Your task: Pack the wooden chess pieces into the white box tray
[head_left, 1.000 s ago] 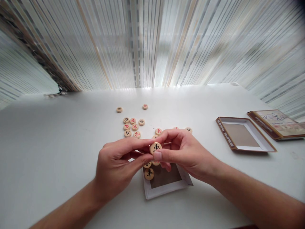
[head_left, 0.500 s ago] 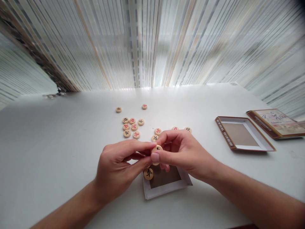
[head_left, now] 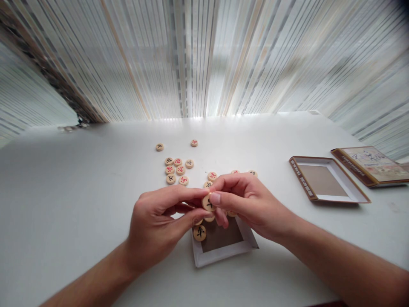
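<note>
Both hands meet over an open shallow box (head_left: 220, 255) with a brown bottom and white rim. A round wooden Chinese chess piece (head_left: 207, 203) with a black character is pinched between them. My left hand (head_left: 159, 219) grips its left side with thumb and index finger. My right hand (head_left: 246, 202) has its thumb on the piece's face, fingers curled behind. Below, another chess piece (head_left: 200, 233) with a black character lies in the box's left corner. More pieces in the box are partly hidden by my fingers.
Several chess pieces with red or black characters, such as a red one (head_left: 183, 181), lie on the white table (head_left: 79, 204) beyond my hands. At right are a shallow box part (head_left: 322, 181) and a printed box lid (head_left: 372, 164). A striped curtain (head_left: 198, 59) hangs behind.
The held chess piece has shifted slightly left and turned between my fingers, toward my left hand. My right thumb has slid up its face. Other pieces lie as before.
</note>
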`<state>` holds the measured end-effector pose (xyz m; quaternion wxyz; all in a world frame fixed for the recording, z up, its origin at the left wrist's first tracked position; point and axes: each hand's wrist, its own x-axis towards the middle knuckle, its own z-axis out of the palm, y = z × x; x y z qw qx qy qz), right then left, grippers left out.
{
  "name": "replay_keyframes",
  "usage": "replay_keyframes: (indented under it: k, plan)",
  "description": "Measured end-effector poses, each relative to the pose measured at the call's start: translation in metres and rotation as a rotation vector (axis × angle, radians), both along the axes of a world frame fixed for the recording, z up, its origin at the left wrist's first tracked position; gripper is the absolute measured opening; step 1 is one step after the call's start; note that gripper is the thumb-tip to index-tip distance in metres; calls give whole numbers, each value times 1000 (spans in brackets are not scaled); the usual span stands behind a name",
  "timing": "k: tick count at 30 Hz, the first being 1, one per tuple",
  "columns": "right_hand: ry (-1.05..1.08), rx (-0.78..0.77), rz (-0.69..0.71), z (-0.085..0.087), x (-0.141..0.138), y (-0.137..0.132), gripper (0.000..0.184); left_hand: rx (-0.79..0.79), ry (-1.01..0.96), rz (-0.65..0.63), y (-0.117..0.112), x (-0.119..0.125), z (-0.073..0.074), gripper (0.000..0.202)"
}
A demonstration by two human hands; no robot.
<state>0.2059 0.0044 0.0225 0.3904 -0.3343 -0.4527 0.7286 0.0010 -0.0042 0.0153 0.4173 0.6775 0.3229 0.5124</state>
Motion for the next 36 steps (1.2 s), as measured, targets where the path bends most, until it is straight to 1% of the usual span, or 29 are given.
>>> replay_keyframes:
  k: [4, 10, 15, 20, 22, 25, 27, 33, 36]
  plan:
    - [5, -12, -21, -1, -1, -1, 23, 32, 17, -3, 0, 1, 0, 38]
    - [-6, -34, -25, -1, 0, -1, 20, 25, 22, 4, 1, -1, -3, 40]
    - [9, -22, -26, -2, 0, -1, 20, 21, 17, 5, 1, -1, -1, 41]
    - [-2, -13, -28, -1, -1, -2, 28, 38, 25, 0, 0, 1, 1, 37]
    - [-8, -35, -30, 0, -2, -2, 34, 43, 30, 11, 0, 0, -1, 36]
    - [-28, -63, -44, 0, -3, -2, 42, 56, 34, 32, 1, -1, -5, 40]
    - [-42, -64, -52, 1, -4, -2, 44, 62, 34, 31, 1, -2, -6, 43]
    - [-20, 16, -40, 4, -4, -1, 30, 13, 3, -11, 2, -1, -4, 43]
    - [-6, 37, -56, 4, -3, -1, 30, -12, -23, -17, 2, -1, -4, 41]
